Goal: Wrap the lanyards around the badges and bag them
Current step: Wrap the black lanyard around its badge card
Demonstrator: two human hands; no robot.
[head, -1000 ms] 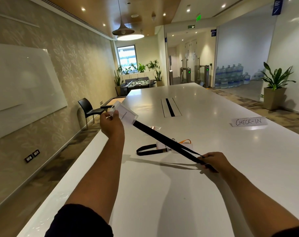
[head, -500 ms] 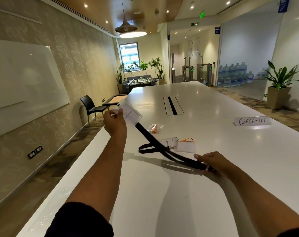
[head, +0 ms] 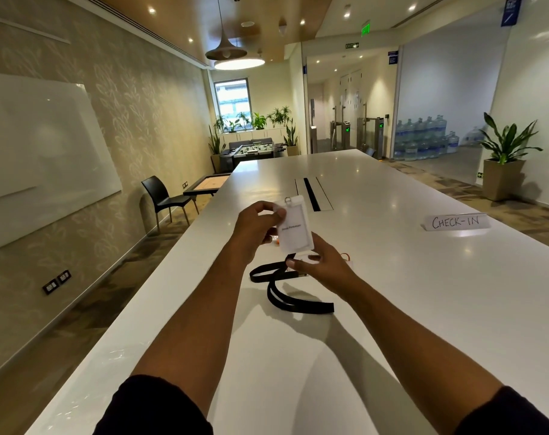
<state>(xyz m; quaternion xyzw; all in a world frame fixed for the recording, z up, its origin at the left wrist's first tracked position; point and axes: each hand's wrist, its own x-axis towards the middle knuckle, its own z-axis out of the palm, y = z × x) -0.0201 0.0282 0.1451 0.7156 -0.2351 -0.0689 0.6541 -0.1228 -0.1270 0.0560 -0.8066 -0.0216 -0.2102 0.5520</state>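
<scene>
holding one badge [head: 295,226], both hands, left [head: 254,224] and right [head: 323,265], over two black lanyards [head: 285,290].

I see a white badge [head: 295,229] with small dark print, a black lanyard [head: 287,296] looped on the glossy white surface [head: 423,309], a white sign [head: 456,221] lettered CHECK-IN in black at far right, and beige leaf-patterned wallpaper [head: 135,114] on the left.
</scene>
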